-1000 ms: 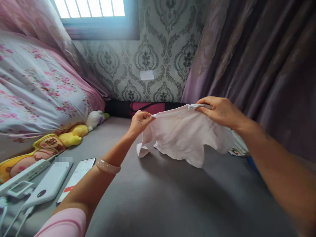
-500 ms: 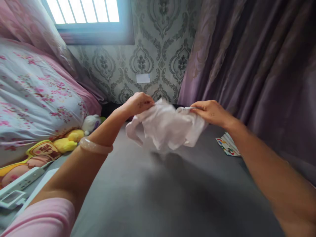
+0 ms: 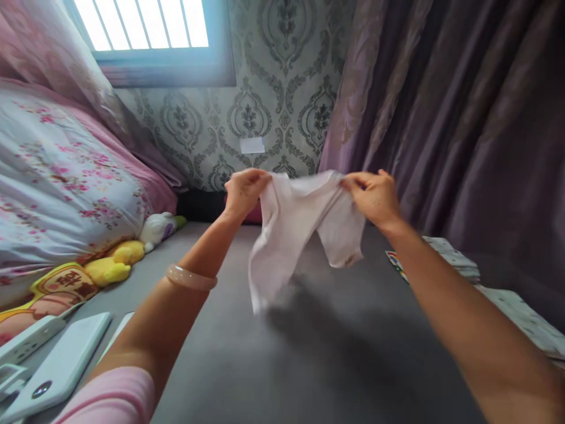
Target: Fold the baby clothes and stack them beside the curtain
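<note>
A small pale pink pair of pants (image 3: 291, 218) hangs in the air over the grey bed sheet (image 3: 229, 365), slightly blurred by motion. My left hand (image 3: 245, 191) pinches its waistband at the left corner. At the right corner, my right hand (image 3: 373, 197) grips the same band between thumb and fingers. The two legs hang down and spread apart, the left one reaching lower than the right. Below the cloth a dark shadow falls on the sheet. A pale bangle (image 3: 192, 278) circles my left forearm.
Along the left lie plush toys (image 3: 108, 268), a white power strip (image 3: 30, 338) and a white power bank (image 3: 62, 359). A floral quilt (image 3: 66, 182) is piled behind them. Folded cloths (image 3: 454, 259) lie on the right beside the purple curtain (image 3: 441, 147).
The bunched cloth has opened out, and its legs now hang down. Both hands still hold its top edge. The view has shifted slightly, showing more folded cloths at right.
</note>
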Demonstrator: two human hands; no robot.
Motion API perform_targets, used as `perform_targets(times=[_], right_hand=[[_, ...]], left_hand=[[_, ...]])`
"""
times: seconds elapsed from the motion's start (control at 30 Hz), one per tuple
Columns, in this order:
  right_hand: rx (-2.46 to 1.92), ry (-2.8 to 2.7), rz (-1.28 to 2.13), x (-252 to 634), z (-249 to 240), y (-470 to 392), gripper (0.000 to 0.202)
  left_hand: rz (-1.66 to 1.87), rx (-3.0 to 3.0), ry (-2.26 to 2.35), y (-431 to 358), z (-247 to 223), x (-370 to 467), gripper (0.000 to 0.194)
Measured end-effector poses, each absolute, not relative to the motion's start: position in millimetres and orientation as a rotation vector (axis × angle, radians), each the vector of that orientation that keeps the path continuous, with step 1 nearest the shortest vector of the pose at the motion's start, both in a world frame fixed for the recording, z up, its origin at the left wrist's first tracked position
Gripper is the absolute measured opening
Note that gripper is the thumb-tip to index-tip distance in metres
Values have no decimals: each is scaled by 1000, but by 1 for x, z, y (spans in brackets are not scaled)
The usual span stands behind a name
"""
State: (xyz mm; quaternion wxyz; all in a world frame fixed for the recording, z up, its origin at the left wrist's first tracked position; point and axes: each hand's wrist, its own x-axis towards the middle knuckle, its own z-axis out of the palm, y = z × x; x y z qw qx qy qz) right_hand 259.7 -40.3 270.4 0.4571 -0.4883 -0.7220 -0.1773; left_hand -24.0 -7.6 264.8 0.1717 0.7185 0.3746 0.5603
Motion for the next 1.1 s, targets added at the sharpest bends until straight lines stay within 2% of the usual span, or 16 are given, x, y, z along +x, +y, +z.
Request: perform_targets(times=[0.43,0.7,0.87,1.1], right_hand=[[-1194,-1722,-327,262,263,-32,46],[-1187,-1583,-463,258,258,-35,45],[-1135,-1555,-573,250,258,-52,39],[-1064,-1720,-722,275,266,-121,35]], left_hand=[[1743,1880,953,7,255,-26,22],[1929,2019,1325,10,241,-19,15],[2135,2090,1497,-17,241,-8,21],[1830,2650,1659,-89,250,-46,31]])
